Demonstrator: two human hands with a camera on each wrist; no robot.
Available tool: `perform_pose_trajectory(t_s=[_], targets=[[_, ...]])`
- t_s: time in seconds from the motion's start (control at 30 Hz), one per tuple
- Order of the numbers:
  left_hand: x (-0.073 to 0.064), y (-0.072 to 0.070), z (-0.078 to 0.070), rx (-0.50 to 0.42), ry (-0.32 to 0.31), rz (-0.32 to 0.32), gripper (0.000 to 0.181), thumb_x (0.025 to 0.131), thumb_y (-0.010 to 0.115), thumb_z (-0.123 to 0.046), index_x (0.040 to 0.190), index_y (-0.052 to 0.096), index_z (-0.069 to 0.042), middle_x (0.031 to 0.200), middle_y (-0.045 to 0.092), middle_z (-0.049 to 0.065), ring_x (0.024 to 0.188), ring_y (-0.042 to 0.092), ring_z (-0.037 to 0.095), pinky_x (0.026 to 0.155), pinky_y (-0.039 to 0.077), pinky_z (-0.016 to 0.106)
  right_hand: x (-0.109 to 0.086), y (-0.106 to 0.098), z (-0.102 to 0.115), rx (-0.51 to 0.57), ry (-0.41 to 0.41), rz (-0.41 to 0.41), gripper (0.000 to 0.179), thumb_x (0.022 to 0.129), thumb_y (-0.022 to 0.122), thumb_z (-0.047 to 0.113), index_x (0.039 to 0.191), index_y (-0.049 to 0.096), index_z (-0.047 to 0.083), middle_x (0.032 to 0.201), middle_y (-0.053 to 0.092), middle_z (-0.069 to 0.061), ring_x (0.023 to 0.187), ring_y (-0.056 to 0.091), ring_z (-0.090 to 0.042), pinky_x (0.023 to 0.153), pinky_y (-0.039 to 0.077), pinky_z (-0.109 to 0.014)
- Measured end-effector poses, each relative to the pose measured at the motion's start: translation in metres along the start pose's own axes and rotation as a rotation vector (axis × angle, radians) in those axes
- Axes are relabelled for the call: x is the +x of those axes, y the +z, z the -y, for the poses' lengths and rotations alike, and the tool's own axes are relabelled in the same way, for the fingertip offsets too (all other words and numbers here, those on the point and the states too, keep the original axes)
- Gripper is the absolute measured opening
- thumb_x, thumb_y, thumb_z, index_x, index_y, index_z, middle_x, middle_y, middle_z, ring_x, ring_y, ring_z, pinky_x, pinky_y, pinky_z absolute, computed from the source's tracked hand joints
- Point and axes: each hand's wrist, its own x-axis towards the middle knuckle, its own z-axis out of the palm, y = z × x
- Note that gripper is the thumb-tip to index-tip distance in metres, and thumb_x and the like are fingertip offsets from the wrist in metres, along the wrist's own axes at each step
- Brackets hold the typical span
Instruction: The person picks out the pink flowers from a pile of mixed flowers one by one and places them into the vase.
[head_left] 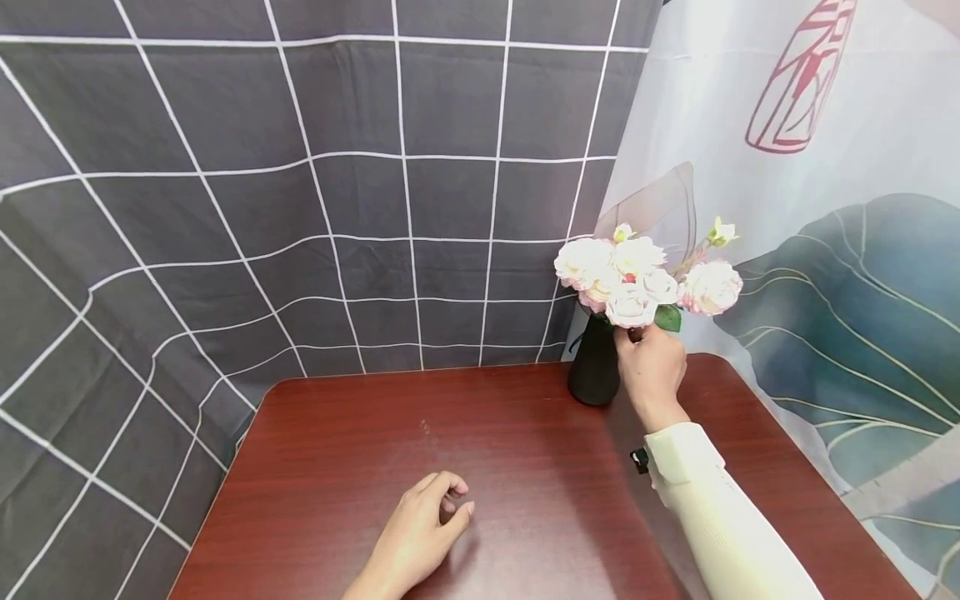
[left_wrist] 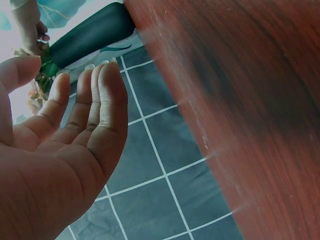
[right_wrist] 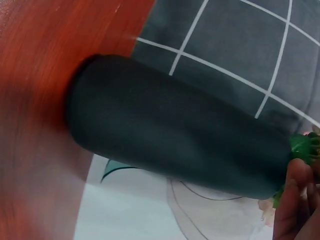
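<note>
A black vase [head_left: 592, 371] stands upright near the table's back right, holding a bunch of pink and white flowers [head_left: 633, 279] that look artificial. My right hand [head_left: 654, 368] is at the vase's mouth, just under the blooms. Its thumb and fingers pinch the stems beside some green leaves [right_wrist: 301, 146], as the right wrist view shows; the exact grip is partly hidden. Nothing is in my left hand [head_left: 420, 525], which hovers over or rests on the front of the table with loosely bent fingers. The left wrist view shows its palm and relaxed fingers [left_wrist: 112, 100].
The reddish-brown wooden table [head_left: 360, 433] has rounded back corners. Behind it and to the left hangs a dark grey curtain [head_left: 450, 200] with white grid lines. A pale curtain [head_left: 817, 275] with a blue-green leaf print hangs along the right side.
</note>
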Motion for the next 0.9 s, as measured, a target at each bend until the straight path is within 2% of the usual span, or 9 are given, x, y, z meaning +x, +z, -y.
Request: perform_pose_trajectory(t_s=[0.13,0.37,0.53,0.67,0.8,0.87,0.9], targets=[[0.001,0.000,0.001,-0.004,0.008,-0.008,0.016,0.105,0.079,-0.031,0.115,0.073,-0.019,0.104,0.073,-0.009,0.096,0.068,0.005,0.082,0.058,0.028,0.001,0.006,-0.006,-0.002,0.002,0.018,0.031,0.095,0.071,0.020,0.071,0.073,0.002,0.071,0.073,-0.026,0.078,0.070,-0.059,0.063,0.048,-0.069],[-0.001,-0.001,0.001,-0.004,-0.014,0.001,0.016,0.105,0.079,-0.031,0.114,0.074,-0.019,0.106,0.074,-0.008,0.097,0.070,0.007,0.084,0.059,0.028,-0.002,0.008,-0.013,0.016,0.027,0.034,0.033,0.097,0.075,0.020,0.069,0.072,0.003,0.070,0.073,-0.024,0.078,0.072,-0.058,0.063,0.048,-0.068],[-0.001,-0.002,0.001,0.000,-0.022,-0.015,0.015,0.106,0.079,-0.030,0.114,0.074,-0.018,0.107,0.075,-0.006,0.098,0.071,0.009,0.085,0.060,0.029,0.002,0.009,-0.011,0.027,0.029,0.063,0.031,0.101,0.075,0.023,0.078,0.077,0.002,0.076,0.077,-0.025,0.082,0.074,-0.057,0.067,0.052,-0.069],[-0.002,-0.002,0.002,0.001,-0.023,-0.008,0.016,0.105,0.079,-0.029,0.114,0.074,-0.018,0.106,0.075,-0.006,0.098,0.070,0.008,0.086,0.060,0.029,-0.001,0.005,-0.011,0.018,0.075,0.084,0.029,0.103,0.074,0.027,0.087,0.082,0.004,0.087,0.082,-0.023,0.089,0.077,-0.054,0.072,0.055,-0.069],[-0.005,-0.006,0.007,0.003,-0.040,0.016,0.017,0.105,0.080,-0.031,0.115,0.073,-0.018,0.108,0.075,-0.004,0.099,0.070,0.009,0.085,0.060,0.029,-0.019,0.004,-0.011,0.044,0.132,0.084,0.025,0.104,0.076,0.032,0.096,0.083,0.009,0.094,0.085,-0.016,0.090,0.079,-0.044,0.071,0.056,-0.060],[-0.006,-0.009,0.009,0.012,-0.049,0.022,0.018,0.105,0.080,-0.031,0.115,0.073,-0.019,0.110,0.076,-0.002,0.101,0.071,0.010,0.086,0.060,0.029,-0.032,0.002,-0.009,0.072,0.156,0.110,0.021,0.104,0.076,0.032,0.100,0.082,0.012,0.094,0.085,-0.013,0.084,0.078,-0.034,0.071,0.055,-0.049],[-0.005,-0.011,0.009,0.016,-0.051,0.021,0.018,0.104,0.081,-0.031,0.115,0.073,-0.019,0.110,0.076,-0.002,0.101,0.071,0.011,0.086,0.060,0.029,-0.039,0.000,-0.009,0.093,0.164,0.128,0.020,0.104,0.076,0.031,0.102,0.081,0.012,0.094,0.085,-0.012,0.080,0.077,-0.023,0.071,0.054,-0.039]])
